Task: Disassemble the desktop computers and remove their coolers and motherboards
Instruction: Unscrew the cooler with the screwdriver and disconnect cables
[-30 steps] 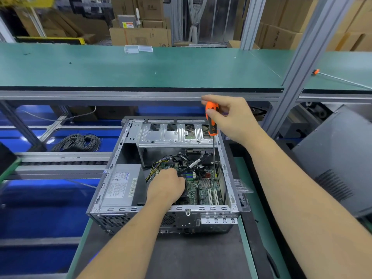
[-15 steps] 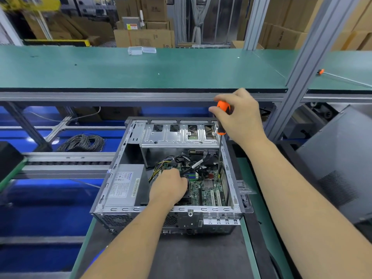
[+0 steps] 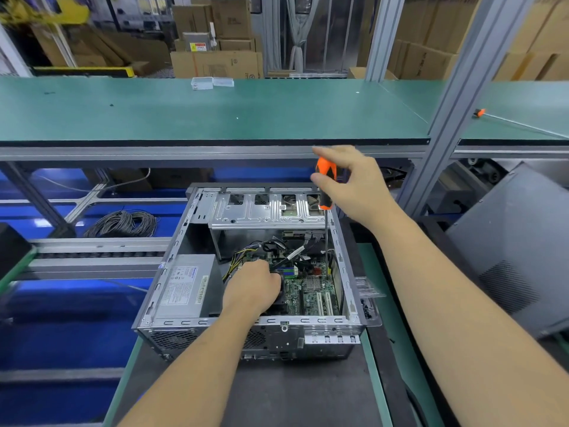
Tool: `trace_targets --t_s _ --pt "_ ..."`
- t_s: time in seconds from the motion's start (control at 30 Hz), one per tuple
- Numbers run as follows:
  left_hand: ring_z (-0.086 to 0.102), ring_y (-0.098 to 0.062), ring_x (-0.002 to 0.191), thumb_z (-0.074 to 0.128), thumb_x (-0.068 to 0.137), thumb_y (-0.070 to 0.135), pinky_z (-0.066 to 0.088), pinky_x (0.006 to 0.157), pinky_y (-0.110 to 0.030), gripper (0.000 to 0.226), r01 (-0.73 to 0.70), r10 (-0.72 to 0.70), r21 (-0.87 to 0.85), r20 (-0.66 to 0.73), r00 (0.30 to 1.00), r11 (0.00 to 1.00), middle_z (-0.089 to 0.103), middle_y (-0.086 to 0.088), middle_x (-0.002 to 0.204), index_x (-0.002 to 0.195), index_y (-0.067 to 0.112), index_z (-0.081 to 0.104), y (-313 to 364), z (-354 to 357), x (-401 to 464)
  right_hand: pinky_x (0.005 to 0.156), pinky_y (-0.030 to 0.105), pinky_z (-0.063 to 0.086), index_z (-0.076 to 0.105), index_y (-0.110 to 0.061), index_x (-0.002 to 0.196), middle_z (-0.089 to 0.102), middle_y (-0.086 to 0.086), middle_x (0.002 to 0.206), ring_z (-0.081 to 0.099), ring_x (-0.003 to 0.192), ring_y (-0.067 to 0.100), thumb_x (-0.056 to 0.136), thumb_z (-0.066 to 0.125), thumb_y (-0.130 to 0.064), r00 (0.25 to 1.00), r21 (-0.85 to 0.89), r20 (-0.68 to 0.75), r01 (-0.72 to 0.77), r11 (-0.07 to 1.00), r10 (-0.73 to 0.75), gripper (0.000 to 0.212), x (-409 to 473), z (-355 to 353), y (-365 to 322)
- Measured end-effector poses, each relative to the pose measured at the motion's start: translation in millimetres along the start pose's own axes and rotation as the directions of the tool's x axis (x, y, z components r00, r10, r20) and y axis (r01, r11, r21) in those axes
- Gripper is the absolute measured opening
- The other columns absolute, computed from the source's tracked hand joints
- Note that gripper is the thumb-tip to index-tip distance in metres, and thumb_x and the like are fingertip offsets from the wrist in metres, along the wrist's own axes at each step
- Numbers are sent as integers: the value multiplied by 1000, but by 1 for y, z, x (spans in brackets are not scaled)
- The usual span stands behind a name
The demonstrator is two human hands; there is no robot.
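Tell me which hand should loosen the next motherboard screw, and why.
Right. The right hand already grips the orange screwdriver, its shaft reaching down to the motherboard near the case's right wall. The left hand holds no tool and rests over the cooler area.

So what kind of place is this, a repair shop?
More likely a factory or recycling line: long green workbenches on aluminium frames, stacked cardboard boxes behind, and an opened computer case being unscrewed with a screwdriver.
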State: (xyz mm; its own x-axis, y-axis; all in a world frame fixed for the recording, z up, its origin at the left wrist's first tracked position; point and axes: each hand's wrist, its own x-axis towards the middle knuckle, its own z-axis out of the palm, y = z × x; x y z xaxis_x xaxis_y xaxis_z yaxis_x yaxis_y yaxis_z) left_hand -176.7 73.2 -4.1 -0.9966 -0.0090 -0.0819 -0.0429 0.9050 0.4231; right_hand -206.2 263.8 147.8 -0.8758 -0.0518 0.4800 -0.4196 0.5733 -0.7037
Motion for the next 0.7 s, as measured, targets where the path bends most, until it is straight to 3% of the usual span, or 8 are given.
trace_targets --t_s 0.07,0.13,0.27,0.4,0.5,0.57,0.63,0.7 --pt "45 -20 56 44 87 22 32 49 -29 24 -6 6 -2 -2 1000 1000 54 -3 65 66 12 44 0 1 0 91 14 41 69 -24 125 53 -4 108 51 100 7 84 78 -29 993 -111 -113 -35 993 23 42 0 2 -2" --pt "44 -20 56 44 88 23 31 49 -29 24 -10 10 0 -3 1000 1000 54 -3 65 66 13 44 -1 1 -1 89 25 44 69 -22 124 55 -1 102 55 96 16 87 74 -24 991 -213 -134 -2 977 -27 37 -1 2 -4" --pt "42 -18 54 44 88 23 27 48 -29 25 -23 23 4 -8 1000 1000 50 -1 62 65 15 40 -1 1 0 103 32 44 65 -19 131 66 -1 118 59 113 16 91 68 -13 998 -38 61 36 999 -34 41 -4 0 -4" --pt "42 -20 55 44 87 23 28 49 -28 23 -21 21 -1 -8 1000 1000 51 -2 63 66 14 41 -2 2 0 90 31 48 71 -24 121 54 -5 101 55 95 14 86 75 -29 994 -138 -107 -9 990 -6 35 -2 1 -6" --pt "44 -20 56 44 87 23 29 49 -29 23 -21 21 -4 -9 1000 1000 54 -3 65 67 14 43 -2 2 0 98 41 49 68 -20 127 66 -1 105 62 101 19 92 67 -14 1000 -86 -11 17 996 -18 35 -2 -3 -2" --pt "44 -20 56 44 87 23 30 49 -29 22 -23 23 3 -7 1000 1000 53 -3 65 67 14 43 -2 1 1 101 34 47 68 -24 126 65 -3 112 61 108 15 91 69 -17 1000 5 29 -12 1000 12 36 -2 -5 -1" --pt "43 -21 56 44 87 23 30 50 -29 22 -25 25 1 -1 1000 1000 52 -3 65 68 14 42 -2 2 1 92 18 44 72 -27 118 57 -5 108 55 101 8 85 77 -30 997 -18 -69 -39 999 38 33 -2 -6 0" --pt "42 -21 56 44 86 22 30 50 -29 21 -23 23 1 -1 1000 1000 52 -3 65 67 14 42 -2 2 0 86 20 46 74 -23 113 56 -3 102 54 93 9 85 76 -29 986 -91 -164 -37 995 22 29 -3 -6 -1"
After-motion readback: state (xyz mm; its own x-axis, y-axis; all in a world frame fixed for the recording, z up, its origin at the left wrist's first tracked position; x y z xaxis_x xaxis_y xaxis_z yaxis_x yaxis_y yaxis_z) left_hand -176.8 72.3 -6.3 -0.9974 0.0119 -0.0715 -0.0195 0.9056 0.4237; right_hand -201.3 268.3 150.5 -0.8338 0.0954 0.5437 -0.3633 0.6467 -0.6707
